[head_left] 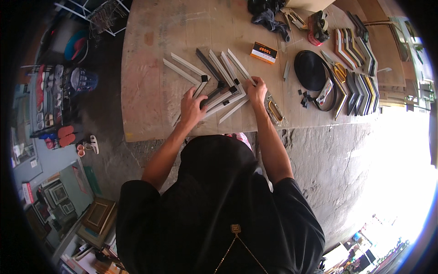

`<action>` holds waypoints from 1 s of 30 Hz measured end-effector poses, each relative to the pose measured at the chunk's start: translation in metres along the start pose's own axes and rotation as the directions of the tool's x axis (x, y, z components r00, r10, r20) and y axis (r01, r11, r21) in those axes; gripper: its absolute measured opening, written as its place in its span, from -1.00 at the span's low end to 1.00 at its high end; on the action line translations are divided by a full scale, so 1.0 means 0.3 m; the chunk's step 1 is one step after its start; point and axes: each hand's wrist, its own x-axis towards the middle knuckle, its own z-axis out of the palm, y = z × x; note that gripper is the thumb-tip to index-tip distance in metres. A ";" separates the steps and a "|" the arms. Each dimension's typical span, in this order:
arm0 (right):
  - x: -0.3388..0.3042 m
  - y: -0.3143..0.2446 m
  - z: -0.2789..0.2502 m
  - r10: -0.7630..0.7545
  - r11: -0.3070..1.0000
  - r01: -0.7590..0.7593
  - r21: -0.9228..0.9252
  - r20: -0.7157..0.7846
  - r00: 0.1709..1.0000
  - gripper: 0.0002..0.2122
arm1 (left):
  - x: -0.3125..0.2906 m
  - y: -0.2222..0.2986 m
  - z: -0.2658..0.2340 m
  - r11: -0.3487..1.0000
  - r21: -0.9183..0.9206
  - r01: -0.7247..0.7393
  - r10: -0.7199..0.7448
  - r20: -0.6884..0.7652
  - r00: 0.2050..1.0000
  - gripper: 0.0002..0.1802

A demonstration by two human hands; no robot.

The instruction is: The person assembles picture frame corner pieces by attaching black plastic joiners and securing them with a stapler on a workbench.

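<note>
Several V-shaped frame corner samples lie side by side on the table in front of me, most of them pale, with small black squares near their bends. My left hand is at the leftmost pale corner sample, fingers and thumb around its lower arm. Beside my thumb is a dark grey corner sample. At the right of the group, my right hand pinches the upper end of the rightmost pale corner sample. My fingers hide parts of both held pieces.
To the right lie an orange-and-black box, a yellow-handled tool, a black round object, orange-handled scissors and more corner samples. Dark cloth is at the back. The table's near edge runs before my body.
</note>
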 end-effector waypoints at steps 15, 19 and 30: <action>-0.033 -0.053 -0.008 -0.092 0.910 0.137 -0.391 0.130 0.987 -0.72 | 0.038 -0.214 -0.055 0.996 -0.090 0.026 -0.018 0.085 0.996 -0.34; -0.032 0.055 0.055 -0.196 0.797 0.242 -0.553 0.141 0.970 -0.78 | 0.066 -0.196 -0.012 0.981 -0.164 -0.104 0.118 0.072 0.990 -0.43; -0.169 -0.112 0.092 0.056 0.970 -0.024 -0.242 0.124 0.991 -0.58 | 0.056 -0.054 0.013 0.991 -0.067 -0.117 0.128 0.177 0.976 0.06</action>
